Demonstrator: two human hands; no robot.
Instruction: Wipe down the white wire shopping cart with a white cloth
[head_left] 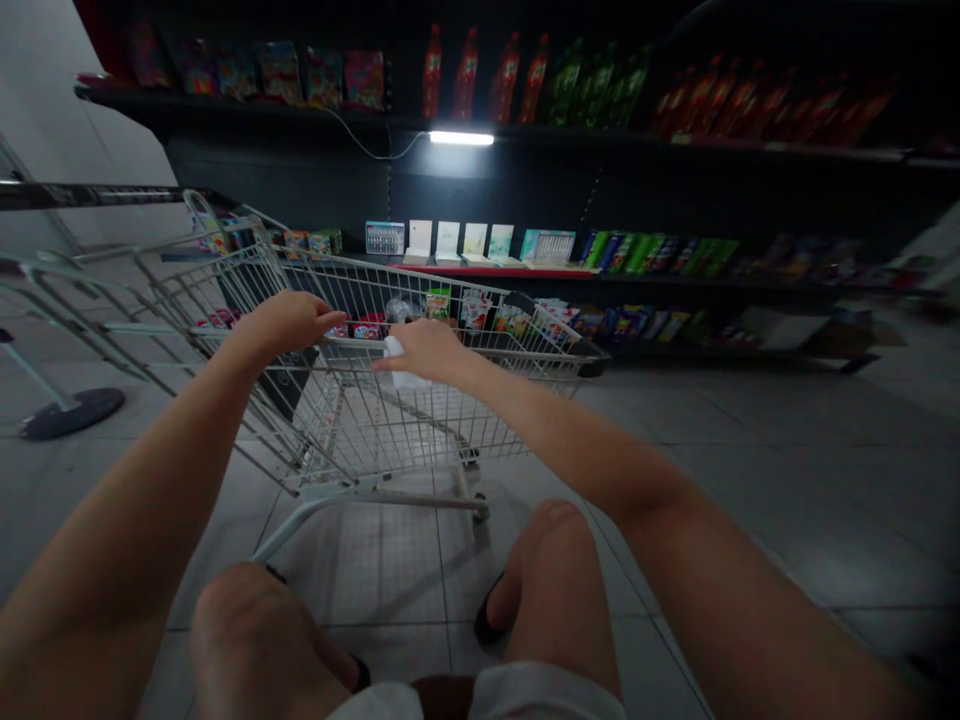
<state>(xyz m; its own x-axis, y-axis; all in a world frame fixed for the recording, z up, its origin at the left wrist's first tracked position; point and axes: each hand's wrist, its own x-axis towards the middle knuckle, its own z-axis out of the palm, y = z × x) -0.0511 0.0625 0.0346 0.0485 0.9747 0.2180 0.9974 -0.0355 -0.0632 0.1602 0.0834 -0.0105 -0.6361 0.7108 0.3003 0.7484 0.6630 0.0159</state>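
A wire shopping cart (405, 415) stands side-on in front of my knees. My left hand (289, 320) is at its near top rim, closed over the wire with the fingers bent down and partly hidden. To the right of it, my right hand (429, 350) grips a white cloth (409, 380) against the same rim. The cloth hangs on the near side of the basket, and part of it is hidden by my fingers. Whether the cloth wraps fully around the wire I cannot tell.
Behind the cart runs a dark shelf unit with red soda bottles (465, 75), green bottles (600, 85), snack bags and boxed goods. A lit tube lamp (461, 138) hangs under the upper shelf. A round post base (73, 413) stands on the tiled floor at left.
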